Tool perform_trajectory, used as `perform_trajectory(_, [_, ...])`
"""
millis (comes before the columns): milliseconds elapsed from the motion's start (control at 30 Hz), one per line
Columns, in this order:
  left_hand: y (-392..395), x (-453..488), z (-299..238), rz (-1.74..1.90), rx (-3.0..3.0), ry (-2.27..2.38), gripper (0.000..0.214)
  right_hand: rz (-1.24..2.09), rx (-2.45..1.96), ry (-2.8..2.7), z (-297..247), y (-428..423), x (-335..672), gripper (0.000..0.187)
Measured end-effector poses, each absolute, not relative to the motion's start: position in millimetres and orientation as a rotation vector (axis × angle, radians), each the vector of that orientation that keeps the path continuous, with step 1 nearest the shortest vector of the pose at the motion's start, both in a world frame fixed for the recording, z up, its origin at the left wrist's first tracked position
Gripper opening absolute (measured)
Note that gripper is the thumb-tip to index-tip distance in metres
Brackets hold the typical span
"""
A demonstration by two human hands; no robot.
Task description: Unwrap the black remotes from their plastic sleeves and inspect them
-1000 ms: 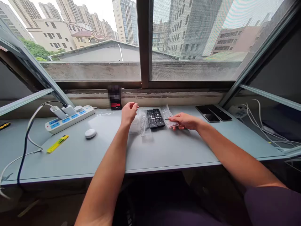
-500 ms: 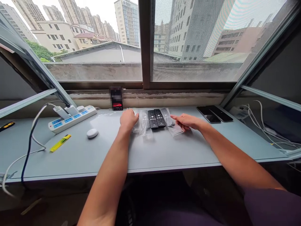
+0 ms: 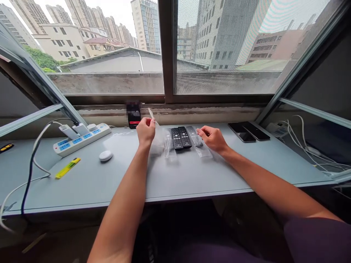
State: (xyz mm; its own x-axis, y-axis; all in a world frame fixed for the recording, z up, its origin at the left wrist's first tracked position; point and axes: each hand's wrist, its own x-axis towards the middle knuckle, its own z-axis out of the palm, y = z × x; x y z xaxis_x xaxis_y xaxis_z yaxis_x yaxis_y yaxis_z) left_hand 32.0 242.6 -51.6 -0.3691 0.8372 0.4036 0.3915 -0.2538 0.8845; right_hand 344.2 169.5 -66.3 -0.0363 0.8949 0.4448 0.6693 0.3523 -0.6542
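Two black remote controls (image 3: 181, 138) lie side by side on the desk between my hands. My left hand (image 3: 146, 129) is closed in a pinch on a clear plastic bag (image 3: 157, 143), whose pale edge sticks up above the fingers. Another clear bag (image 3: 171, 148) lies against the left remote. On the right side is a clear bag with a dark, remote-like thing (image 3: 195, 137) inside. My right hand (image 3: 214, 138) has its fingers curled together at that bag's upper right edge, in a pinch on it.
A power strip (image 3: 82, 140) with plugs and cables, a yellow packet (image 3: 68, 168) and a white oval case (image 3: 105, 156) are on the left. A phone (image 3: 134, 115) leans at the window wall. Two dark phones or tablets (image 3: 249, 131) lie at the right.
My left hand has risen slightly from the desk, lifting the edge of the plastic bag. My right hand has turned, and its outstretched fingers have curled in at the right bag, which lies straighter.
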Motion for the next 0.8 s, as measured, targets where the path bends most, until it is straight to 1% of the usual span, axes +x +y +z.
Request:
perform_trajectory(133, [249.1,37.0,-47.0,1.793,1.072,1.269,0.017,0.450,-1.230,-1.816,-72.7,162.8,334.2,0.041])
perform_trajectory(233, [249.2,39.6,-43.5,1.809,0.923,1.130,0.022,0.507,-1.149,-1.826,-73.4,159.1,329.5,0.036])
perform_trajectory(333, [246.0,45.3,-40.7,1.759,0.839,1.059,0.024,0.545,-1.096,-1.850,-70.8,155.2,326.6,0.045])
perform_trajectory(500, [238.1,63.1,-40.8,1.578,0.755,0.902,0.023,0.555,-1.019,-1.925,-67.0,150.9,325.1,0.077])
perform_trajectory(567, [233.9,70.0,-40.8,1.533,0.752,0.837,0.021,0.611,-0.989,-1.956,-66.8,150.2,324.9,0.084])
perform_trajectory(700, [226.2,77.7,-37.5,1.500,0.776,0.763,0.021,0.712,-0.962,-1.981,-67.3,149.8,323.4,0.082])
perform_trajectory(800, [223.6,78.9,-34.4,1.487,0.783,0.715,0.022,0.715,-0.934,-1.977,-67.7,149.9,321.7,0.079])
